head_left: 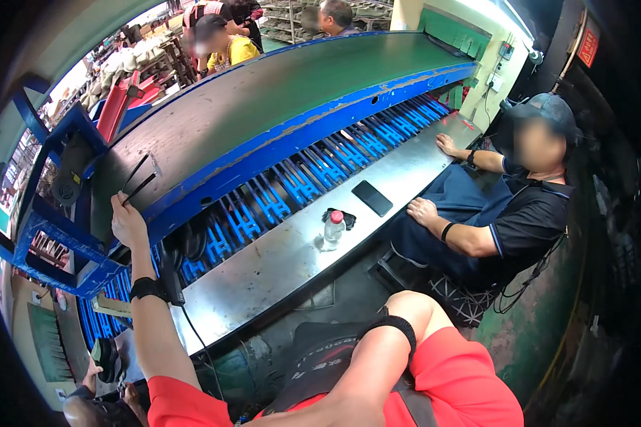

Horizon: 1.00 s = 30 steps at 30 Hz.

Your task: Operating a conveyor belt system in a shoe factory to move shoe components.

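Stretched out over the left end of the green conveyor belt [263, 103], my left hand [129, 222] is closed on a thin two-armed thing [141, 181]. Its dark slender arms and small clear piece at the far end look like a pair of eyeglasses. A black band [148, 287] circles my left wrist. My right arm [367, 363] is bent, with a black band near the elbow, and runs down to the lower edge; that hand is out of view. Beside my left forearm, a dark corded tool [169, 274] leans at the metal ledge [224, 302].
On the ledge stand a clear bottle [333, 231] with a red cap and a black phone [372, 198]. Blue rollers or brackets [271, 205] line the space under the belt. A seated co-worker [477, 206] rests a hand on the ledge at right. A blue frame [57, 206] rises at left.
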Each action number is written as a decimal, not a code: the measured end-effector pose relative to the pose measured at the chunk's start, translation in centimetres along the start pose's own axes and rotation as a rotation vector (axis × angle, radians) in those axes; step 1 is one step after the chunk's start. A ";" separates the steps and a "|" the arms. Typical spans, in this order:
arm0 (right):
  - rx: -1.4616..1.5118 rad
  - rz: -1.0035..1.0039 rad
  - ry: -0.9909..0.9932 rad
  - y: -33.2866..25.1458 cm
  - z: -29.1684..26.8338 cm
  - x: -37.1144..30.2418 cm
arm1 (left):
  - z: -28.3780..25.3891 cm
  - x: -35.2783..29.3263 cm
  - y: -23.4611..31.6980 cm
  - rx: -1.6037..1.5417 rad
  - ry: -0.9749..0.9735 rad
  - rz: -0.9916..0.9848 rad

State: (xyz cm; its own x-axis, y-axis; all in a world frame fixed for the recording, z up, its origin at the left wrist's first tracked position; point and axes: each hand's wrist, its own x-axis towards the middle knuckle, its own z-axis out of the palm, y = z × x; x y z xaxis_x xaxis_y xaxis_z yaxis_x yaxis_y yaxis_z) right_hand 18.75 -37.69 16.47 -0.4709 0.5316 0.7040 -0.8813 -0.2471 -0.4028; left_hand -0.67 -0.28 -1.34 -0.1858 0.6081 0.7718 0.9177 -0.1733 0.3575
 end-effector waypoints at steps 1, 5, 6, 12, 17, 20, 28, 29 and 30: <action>-0.016 0.068 -0.021 -0.5 -0.2 -0.2 | 0.0 -0.1 0.3 0.002 -0.009 -0.002; -0.017 0.147 0.031 -0.8 0.2 -0.4 | 0.1 0.1 0.3 -0.006 0.001 0.014; -0.012 0.152 0.055 -0.6 0.1 -0.4 | 0.1 0.0 0.3 0.002 -0.011 0.000; 0.048 0.107 -0.042 0.6 -0.7 -1.1 | -0.1 0.0 0.6 0.010 0.003 0.019; 0.108 -0.064 -0.048 1.5 -1.2 -1.1 | -0.3 -0.1 1.0 -0.031 0.028 0.027; 0.040 0.037 -0.068 0.8 -1.4 -1.6 | -0.5 0.0 0.8 -0.002 -0.018 -0.013; 0.029 0.008 -0.047 0.8 -1.7 -1.8 | -0.6 0.1 1.0 -0.004 -0.009 -0.022; 0.032 -0.011 -0.047 0.8 -1.8 -1.7 | -0.5 0.1 0.9 -0.017 0.009 -0.012; 0.034 -0.029 -0.045 0.9 -1.8 -1.6 | -0.4 -0.1 0.9 -0.011 0.014 -0.016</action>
State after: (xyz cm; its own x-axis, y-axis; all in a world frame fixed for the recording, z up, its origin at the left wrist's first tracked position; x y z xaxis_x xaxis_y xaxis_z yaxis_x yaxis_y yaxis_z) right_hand 18.80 -37.30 13.94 -0.4461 0.5020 0.7409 -0.8949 -0.2597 -0.3628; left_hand 0.07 -0.79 -0.87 -0.2052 0.6002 0.7731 0.9105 -0.1727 0.3757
